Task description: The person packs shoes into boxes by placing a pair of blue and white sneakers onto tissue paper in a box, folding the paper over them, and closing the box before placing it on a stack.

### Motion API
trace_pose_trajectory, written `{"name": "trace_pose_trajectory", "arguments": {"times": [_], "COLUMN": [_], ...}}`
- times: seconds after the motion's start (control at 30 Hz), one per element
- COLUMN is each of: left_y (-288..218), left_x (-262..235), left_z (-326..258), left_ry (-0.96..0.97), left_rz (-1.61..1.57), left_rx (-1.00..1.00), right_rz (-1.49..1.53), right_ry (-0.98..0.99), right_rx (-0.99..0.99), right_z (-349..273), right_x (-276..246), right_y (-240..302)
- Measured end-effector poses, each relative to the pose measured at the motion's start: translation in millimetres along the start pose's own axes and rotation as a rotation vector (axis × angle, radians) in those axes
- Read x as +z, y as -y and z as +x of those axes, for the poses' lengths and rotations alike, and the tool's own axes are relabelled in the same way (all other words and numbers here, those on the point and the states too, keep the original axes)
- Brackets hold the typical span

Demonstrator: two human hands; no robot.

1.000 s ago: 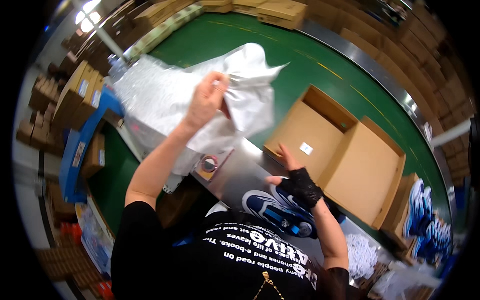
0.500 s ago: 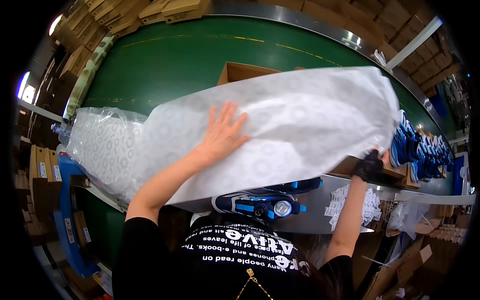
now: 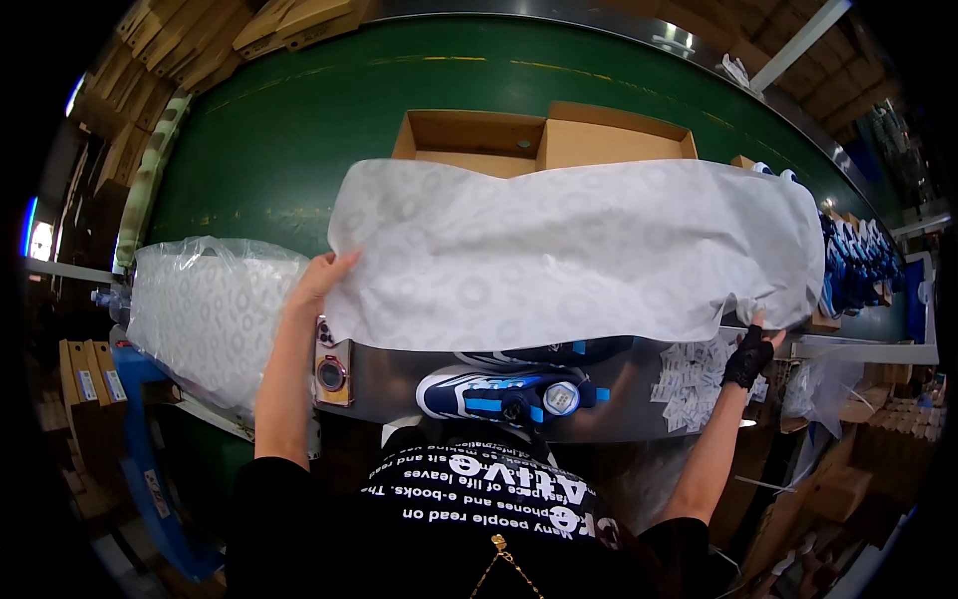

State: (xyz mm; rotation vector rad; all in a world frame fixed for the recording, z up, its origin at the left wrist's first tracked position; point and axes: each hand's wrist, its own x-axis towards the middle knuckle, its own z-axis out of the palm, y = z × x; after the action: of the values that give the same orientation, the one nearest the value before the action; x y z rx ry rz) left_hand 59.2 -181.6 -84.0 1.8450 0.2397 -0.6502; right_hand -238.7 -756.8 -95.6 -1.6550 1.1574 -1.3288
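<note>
A large sheet of white tissue paper with a faint ring pattern is stretched between my two hands. My left hand pinches its left edge. On my right hand is a black fingerless glove, and its fingers grip the lower right corner. Behind the sheet lies an open brown shoebox, its lower part hidden by the paper. Close to my body a navy and light-blue sneaker lies on the metal ledge with a round white tag on it. Another sneaker is partly covered by the paper.
At left sits a stack of tissue sheets in a clear plastic bag. A phone rests beside my left forearm. Small white packets are heaped near my right wrist. More blue sneakers line the green conveyor belt at right.
My left hand has moved from the middle of the sheet to its left edge. The paper has shifted right and toward me, off the bagged stack, uncovering the phone and more of the shoebox.
</note>
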Motion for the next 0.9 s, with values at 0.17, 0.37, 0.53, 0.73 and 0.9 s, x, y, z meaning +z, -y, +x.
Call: {"name": "trace_pose_trajectory", "arguments": {"times": [0.17, 0.37, 0.53, 0.73, 0.9], "left_y": [34.6, 31.6, -1.7, -30.4, -74.9], "left_x": [35.8, 86.4, 58.8, 0.1, -23.7], "left_z": [30.9, 48.2, 69.4, 66.3, 51.9], "left_ry": [-0.226, -0.464, -0.588, -0.719, -0.638], "left_rz": [-0.079, 0.187, 0.382, 0.512, 0.627], "left_rx": [0.278, 0.456, 0.491, 0.534, 0.623], "right_rz": [-0.419, -0.219, -0.144, 0.181, -0.035], "right_ry": [0.224, 1.222, 1.332, 1.502, 1.015], "right_rx": [-0.549, -1.189, -1.195, 0.216, -0.045], "right_z": [-91.5, -231.1, -220.3, -190.4, -201.8], "right_x": [-5.9, -6.8, 21.1, 71.1, 178.6], "right_y": [73.8, 106.9, 138.1, 201.3, 159.9]}}
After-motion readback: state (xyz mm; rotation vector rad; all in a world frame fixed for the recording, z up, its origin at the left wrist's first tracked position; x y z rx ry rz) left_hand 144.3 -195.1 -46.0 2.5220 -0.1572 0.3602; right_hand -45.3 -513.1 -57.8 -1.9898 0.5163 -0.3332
